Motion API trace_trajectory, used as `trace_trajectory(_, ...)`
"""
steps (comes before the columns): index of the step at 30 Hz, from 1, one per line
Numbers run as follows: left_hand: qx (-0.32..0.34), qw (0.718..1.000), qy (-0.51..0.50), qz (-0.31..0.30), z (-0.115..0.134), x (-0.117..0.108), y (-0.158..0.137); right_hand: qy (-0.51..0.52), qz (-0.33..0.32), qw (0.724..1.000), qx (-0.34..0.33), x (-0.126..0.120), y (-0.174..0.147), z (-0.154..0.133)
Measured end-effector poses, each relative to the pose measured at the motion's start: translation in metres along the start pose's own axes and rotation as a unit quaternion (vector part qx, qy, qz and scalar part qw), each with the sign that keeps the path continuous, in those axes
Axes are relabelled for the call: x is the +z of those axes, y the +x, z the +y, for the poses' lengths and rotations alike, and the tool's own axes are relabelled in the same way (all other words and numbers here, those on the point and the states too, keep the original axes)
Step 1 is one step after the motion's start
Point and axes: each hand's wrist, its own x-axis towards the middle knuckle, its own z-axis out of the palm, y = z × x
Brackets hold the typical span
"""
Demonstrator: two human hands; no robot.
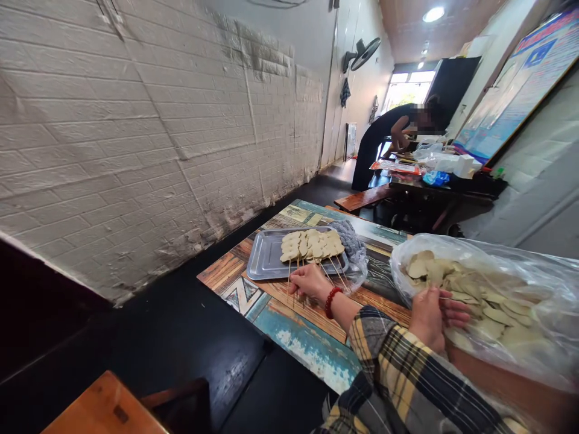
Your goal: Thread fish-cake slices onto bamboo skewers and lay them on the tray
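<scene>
Head camera: your left hand (312, 281) pinches skewers (312, 245) on the tray (266, 256) near the worktop's (296, 346) left edge; your right hand (430, 318), fingers loosely apart, is at the bagged slices (500, 310).

Left arm (384, 349) stretched out from the near right, and there's the left hand (311, 282) over on the left, knuckles up, fingers curled to the thumb! Across to the right, the right hand (434, 316) is loosely open, fingers pointing right, bare forearm (493, 377) slanting in from the near right
</scene>
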Motion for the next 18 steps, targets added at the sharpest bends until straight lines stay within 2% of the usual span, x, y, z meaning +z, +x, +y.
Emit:
trace_trajectory(4, 0.000, 1.000, 0.009, -0.002, 0.002, 0.000, 0.000, 0.004, 0.015, 0.998, -0.065, -0.003, -0.027, -0.007)
trace_trajectory(9, -0.005, 0.999, 0.039, -0.024, 0.008, 0.002, -0.001, 0.009, 0.020, 0.991, -0.131, -0.018, -0.081, -0.015)
trace_trajectory(14, 0.021, 0.997, 0.062, -0.030, 0.018, 0.006, -0.004, -0.014, 0.046, 0.974, -0.220, -0.058, -0.135, -0.006)
trace_trajectory(18, 0.048, 0.988, 0.144, -0.033, 0.027, 0.009, -0.003, -0.021, 0.144, 0.965, -0.218, -0.098, -0.177, 0.025)
